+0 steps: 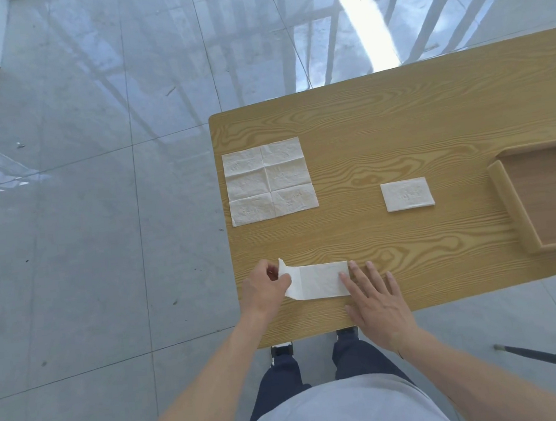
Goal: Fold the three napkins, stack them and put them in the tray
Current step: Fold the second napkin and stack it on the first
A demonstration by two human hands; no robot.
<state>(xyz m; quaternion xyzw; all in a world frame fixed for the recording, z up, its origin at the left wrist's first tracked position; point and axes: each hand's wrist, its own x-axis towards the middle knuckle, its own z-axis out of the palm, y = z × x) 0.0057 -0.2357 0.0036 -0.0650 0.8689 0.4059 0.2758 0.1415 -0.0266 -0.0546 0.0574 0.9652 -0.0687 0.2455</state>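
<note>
Three napkins on tabletop: folded napkin just beside tray, unfolded napkin far from tray, half-folded strip near front edge. Left hand pinches strip's raised end; right hand flat, fingers straight, pressing other end. Second fold in hand; next move likely: carry end over, align, crease.

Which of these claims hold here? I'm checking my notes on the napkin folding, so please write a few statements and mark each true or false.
1. An unfolded napkin lies flat near the table's far left corner. True.
2. The small folded napkin lies inside the tray. False: it lies on the table, left of the tray.
3. The left hand pinches the lifted end of the napkin strip. True.
4. The right hand is a fist off the table. False: its straight fingers press the strip's right end.
</note>
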